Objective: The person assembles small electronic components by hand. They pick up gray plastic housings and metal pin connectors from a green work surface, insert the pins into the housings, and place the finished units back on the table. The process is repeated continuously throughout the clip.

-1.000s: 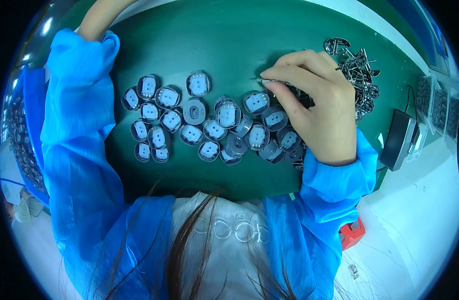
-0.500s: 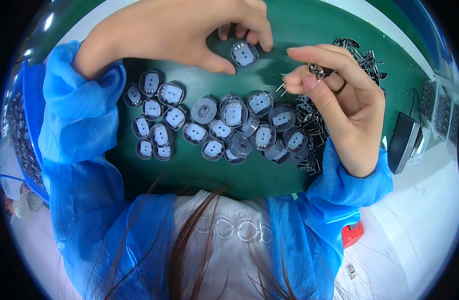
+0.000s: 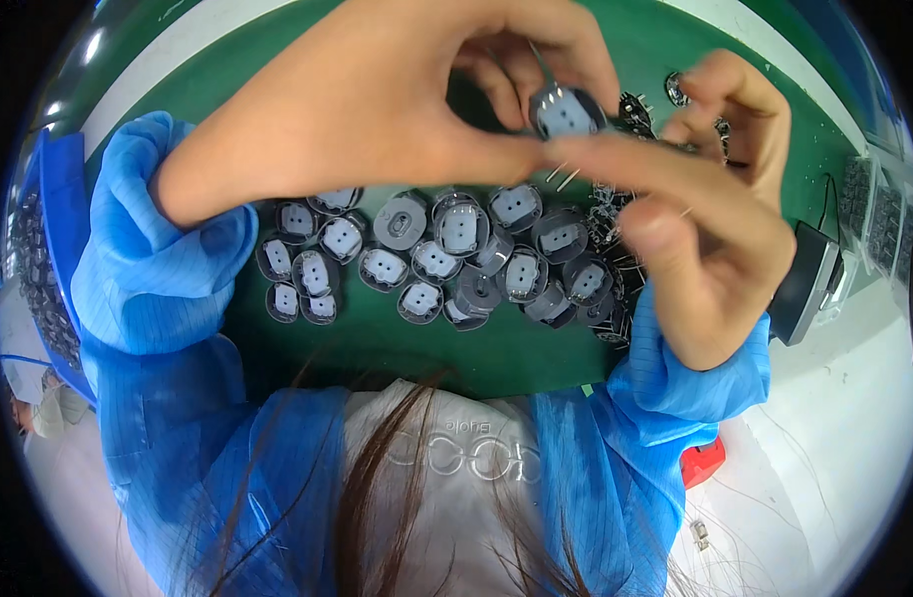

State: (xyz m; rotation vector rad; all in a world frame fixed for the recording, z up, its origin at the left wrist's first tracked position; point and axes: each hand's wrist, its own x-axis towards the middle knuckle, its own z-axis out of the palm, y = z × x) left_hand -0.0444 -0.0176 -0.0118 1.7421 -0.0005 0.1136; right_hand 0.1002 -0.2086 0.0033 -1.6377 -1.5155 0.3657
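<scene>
My left hand (image 3: 377, 99) is raised close to the camera and pinches a small round grey part with a white middle (image 3: 566, 111) between thumb and fingers. My right hand (image 3: 695, 219) meets it from the right, its thumb and forefinger pinched on a small metal-pinned piece (image 3: 566, 177) just below the grey part. Beneath both hands a heap of several like round grey parts (image 3: 446, 259) lies on the green mat (image 3: 377, 348).
A pile of small dark parts with metal pins (image 3: 635, 109) lies at the right of the mat, partly behind my right hand. A black box-like device (image 3: 810, 284) stands at the right edge. Dark trays (image 3: 38, 298) sit at far left. A red object (image 3: 700, 463) lies lower right.
Both hands have risen toward the camera and come together. The left hand came in holding a grey part; the right left the pin pile and closed on the part.
</scene>
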